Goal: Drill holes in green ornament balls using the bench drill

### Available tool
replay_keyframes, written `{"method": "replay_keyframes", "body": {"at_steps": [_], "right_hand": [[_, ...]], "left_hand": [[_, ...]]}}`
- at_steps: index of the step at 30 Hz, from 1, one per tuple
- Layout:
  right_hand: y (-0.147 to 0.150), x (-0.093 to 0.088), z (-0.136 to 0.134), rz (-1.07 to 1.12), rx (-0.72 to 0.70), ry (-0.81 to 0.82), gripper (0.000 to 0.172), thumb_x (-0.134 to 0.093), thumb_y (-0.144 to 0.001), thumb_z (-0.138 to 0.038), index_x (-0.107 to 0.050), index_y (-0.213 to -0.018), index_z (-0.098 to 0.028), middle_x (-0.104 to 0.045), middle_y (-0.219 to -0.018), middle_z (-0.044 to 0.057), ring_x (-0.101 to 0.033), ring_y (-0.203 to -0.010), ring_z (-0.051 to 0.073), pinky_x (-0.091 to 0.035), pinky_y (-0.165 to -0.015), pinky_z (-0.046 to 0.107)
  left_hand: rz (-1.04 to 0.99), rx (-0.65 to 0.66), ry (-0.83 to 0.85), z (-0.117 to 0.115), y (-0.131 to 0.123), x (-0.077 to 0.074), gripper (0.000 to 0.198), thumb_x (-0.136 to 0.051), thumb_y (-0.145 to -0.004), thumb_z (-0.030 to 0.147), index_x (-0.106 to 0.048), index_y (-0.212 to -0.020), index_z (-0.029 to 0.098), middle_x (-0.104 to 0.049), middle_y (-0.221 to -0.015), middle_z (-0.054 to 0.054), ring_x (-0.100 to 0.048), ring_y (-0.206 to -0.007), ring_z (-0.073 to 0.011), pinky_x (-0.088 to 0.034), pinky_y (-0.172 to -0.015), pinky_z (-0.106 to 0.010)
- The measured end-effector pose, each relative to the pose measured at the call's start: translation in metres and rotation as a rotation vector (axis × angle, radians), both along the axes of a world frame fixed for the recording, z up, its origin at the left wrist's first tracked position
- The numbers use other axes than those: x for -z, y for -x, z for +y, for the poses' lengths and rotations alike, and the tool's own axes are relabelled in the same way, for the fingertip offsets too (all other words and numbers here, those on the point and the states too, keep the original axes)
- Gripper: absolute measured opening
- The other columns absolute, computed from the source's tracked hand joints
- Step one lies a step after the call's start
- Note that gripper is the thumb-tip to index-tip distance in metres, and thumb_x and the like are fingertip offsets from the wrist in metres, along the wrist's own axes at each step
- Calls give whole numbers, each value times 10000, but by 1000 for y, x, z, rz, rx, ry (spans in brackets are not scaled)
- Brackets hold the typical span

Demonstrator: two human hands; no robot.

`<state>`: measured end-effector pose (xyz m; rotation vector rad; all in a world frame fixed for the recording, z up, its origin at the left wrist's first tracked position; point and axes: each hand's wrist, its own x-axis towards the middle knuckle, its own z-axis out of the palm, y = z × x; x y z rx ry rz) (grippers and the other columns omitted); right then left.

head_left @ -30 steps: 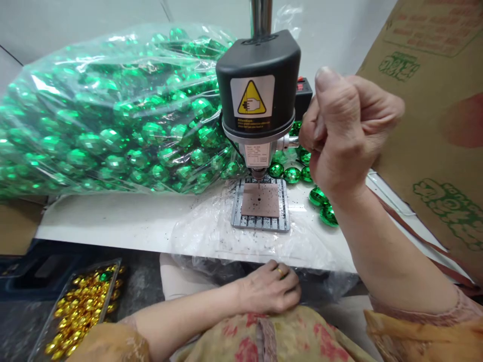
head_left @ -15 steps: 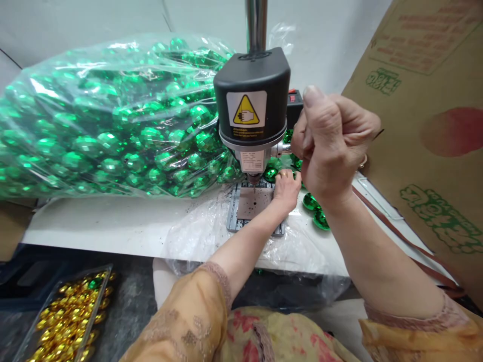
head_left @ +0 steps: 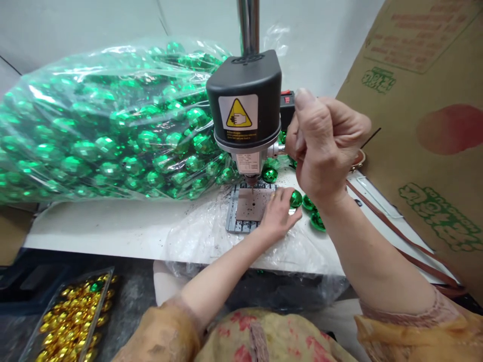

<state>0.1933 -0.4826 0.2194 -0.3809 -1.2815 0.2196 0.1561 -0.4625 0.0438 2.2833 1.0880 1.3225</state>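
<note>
Hand-warning triangle (head_left: 238,114), "Attention" (head_left: 236,133) — drill housing (head_left: 245,80)

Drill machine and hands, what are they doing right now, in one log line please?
left hand: at green ball | right hand: closed on lever | drill machine: pointing down at board

Left hand (head_left: 277,213) off lap, green ball (head_left: 296,199) nearer

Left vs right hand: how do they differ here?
Pose: the left hand has its thumb parted from its fingers; the right hand is curled into a fist.
Place: the left hand is low by the base plate, a green ball at its fingertips; the right hand is raised beside the machine's side shaft.
Shared: both are bare.
</note>
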Motion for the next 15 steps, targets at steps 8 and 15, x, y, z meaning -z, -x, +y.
{"method": "replay_keyframes", "body": {"at_steps": [8,15], "right_hand": [[1,-3,2,17,-25,-65,475,-547,-916,-135,-342,-489,-177,-312,-452,-70,-285,-388,19,-258,-436,228],[2,-2,4,11,35,-29,532,-590,-900,-416,-318,-494,-205,-315,-441,-61,-272,-388,46,-328,-420,252]], "left_hand": [[-677,-97,454,-58,94,18,470,-736,-793,372,-534,-1181,200,-654,-1125,-88,-642,-1001,-194,-525,-854,-303],[-739,-61,467,-22,118,21,475,-702,-816,448,-543,-1184,193,-681,-1094,-78,-643,-1026,-186,-503,-911,-317]]}}
